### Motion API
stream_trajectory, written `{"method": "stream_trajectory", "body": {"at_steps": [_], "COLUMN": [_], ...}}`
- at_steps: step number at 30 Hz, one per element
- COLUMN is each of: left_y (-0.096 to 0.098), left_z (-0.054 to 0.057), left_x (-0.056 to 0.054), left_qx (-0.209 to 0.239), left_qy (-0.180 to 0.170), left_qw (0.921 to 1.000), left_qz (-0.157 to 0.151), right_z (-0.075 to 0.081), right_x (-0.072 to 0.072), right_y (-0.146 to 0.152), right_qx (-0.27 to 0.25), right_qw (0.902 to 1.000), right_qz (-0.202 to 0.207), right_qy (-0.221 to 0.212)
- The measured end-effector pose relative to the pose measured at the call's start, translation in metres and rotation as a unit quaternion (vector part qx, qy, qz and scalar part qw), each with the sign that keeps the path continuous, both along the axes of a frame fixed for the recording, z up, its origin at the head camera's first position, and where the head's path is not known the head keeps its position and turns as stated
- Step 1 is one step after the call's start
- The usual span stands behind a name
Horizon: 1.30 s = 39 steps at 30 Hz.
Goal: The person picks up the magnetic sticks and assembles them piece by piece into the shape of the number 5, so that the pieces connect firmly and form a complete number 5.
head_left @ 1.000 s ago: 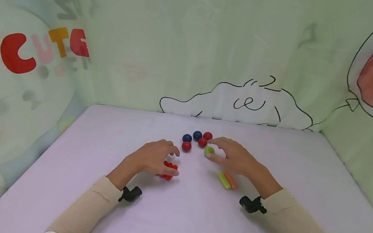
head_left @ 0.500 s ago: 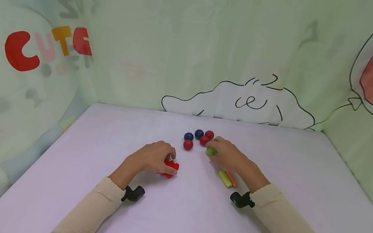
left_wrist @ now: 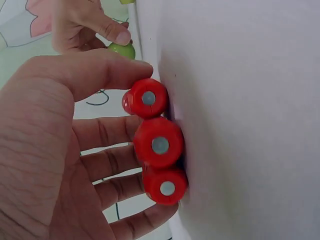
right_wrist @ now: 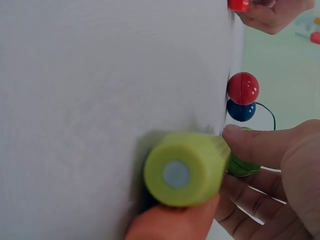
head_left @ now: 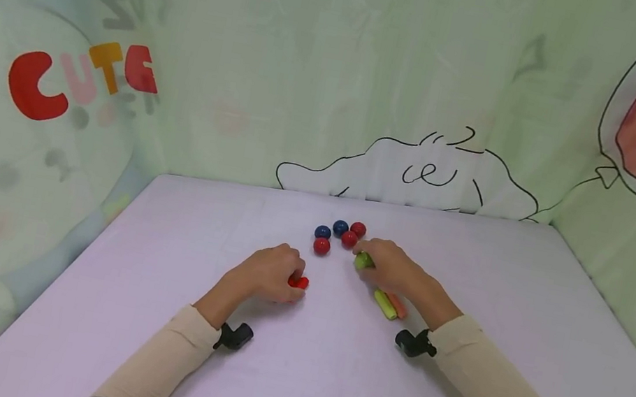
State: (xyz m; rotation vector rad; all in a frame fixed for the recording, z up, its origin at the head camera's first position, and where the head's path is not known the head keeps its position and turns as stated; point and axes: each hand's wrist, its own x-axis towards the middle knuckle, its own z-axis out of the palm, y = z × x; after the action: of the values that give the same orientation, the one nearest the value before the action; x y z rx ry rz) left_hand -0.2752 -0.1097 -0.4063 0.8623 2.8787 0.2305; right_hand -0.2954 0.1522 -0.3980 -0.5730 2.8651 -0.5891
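Observation:
My left hand (head_left: 269,271) curls its thumb and fingers round several red sticks (head_left: 301,283) on the table. In the left wrist view, the red sticks (left_wrist: 172,132) show silver discs in their ends, with the thumb against the top one and the fingers behind. My right hand (head_left: 391,268) pinches a green ball (head_left: 364,260) between thumb and fingers. Seen from the right wrist, this green ball (right_wrist: 242,167) is partly hidden by the thumb. Just below that hand lie a yellow-green stick (head_left: 385,304) and an orange stick (head_left: 399,306), side by side.
Beyond the hands sit blue balls (head_left: 341,228) and red balls (head_left: 321,246) in a loose cluster on the pale tabletop (head_left: 286,377). A printed cloth (head_left: 238,71) hangs behind the table's far edge and along both sides.
My right hand has closed on the green ball and drawn it slightly to the right. The left fingers and thumb have come together round the red sticks.

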Motion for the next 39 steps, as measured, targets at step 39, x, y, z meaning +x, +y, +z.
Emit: {"method": "stream_trajectory", "body": {"at_steps": [39], "left_y": [0.027], "left_z": [0.010], "left_x": [0.003], "left_qx": [0.048], "left_qy": [0.016], "left_qw": [0.9987], "left_qz": [-0.010], "right_z": [0.001], "right_x": [0.035], "right_y": [0.006], "right_qx": [-0.102], "right_qw": [0.9936], "right_qz": [0.047], "right_qy": [-0.010]}}
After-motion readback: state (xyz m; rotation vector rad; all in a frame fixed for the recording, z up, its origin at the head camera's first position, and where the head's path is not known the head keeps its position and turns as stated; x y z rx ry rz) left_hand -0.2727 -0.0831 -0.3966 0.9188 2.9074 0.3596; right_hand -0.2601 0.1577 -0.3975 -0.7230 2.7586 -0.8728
